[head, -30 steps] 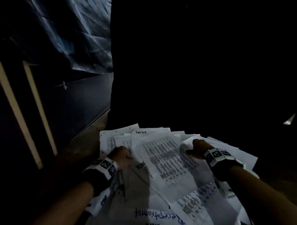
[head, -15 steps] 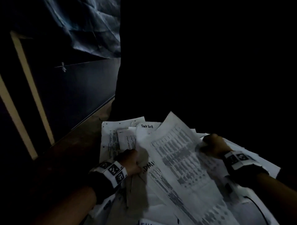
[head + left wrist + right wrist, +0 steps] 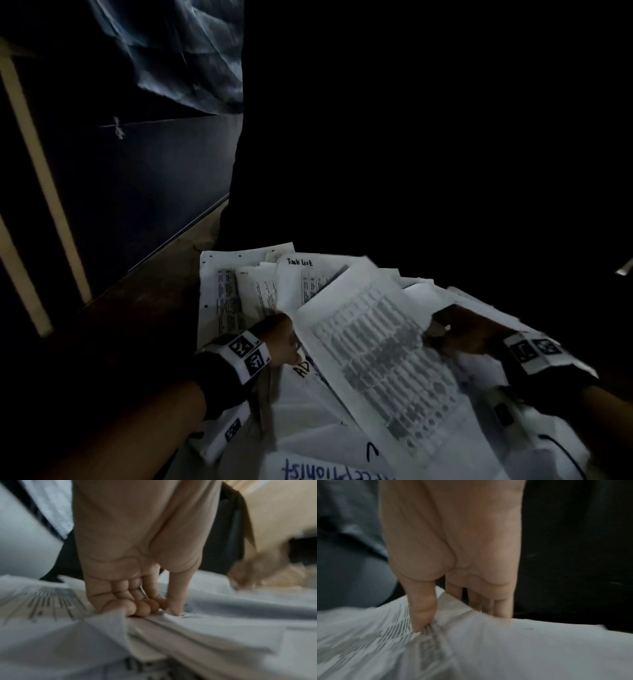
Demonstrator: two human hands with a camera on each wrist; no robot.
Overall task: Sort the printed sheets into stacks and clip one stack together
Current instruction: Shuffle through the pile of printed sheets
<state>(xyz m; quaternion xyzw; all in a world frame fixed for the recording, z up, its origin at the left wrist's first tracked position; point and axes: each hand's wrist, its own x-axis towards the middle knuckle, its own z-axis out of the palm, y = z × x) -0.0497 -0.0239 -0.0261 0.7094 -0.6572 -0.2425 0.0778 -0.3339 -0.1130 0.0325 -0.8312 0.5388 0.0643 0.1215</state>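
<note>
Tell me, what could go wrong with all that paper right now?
The right hand pinches the printed table sheet at one edge, creasing it; a tug might tear it. The left hand grips several loose sheets together, so different prints could get mixed. The dim light makes misreading likely.

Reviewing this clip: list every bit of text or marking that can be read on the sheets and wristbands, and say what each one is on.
"Task List": handwritten at the top of a sheet at the far side of the pile.
"AD": black marker, rest hidden, on a sheet by the left hand.
Blue marker word, upside down and cut off, ending "...tionist": near sheet.
Printed table on the lifted sheet pinched by the right hand: too blurred.
Wristbands: coded squares, no words.
</note>
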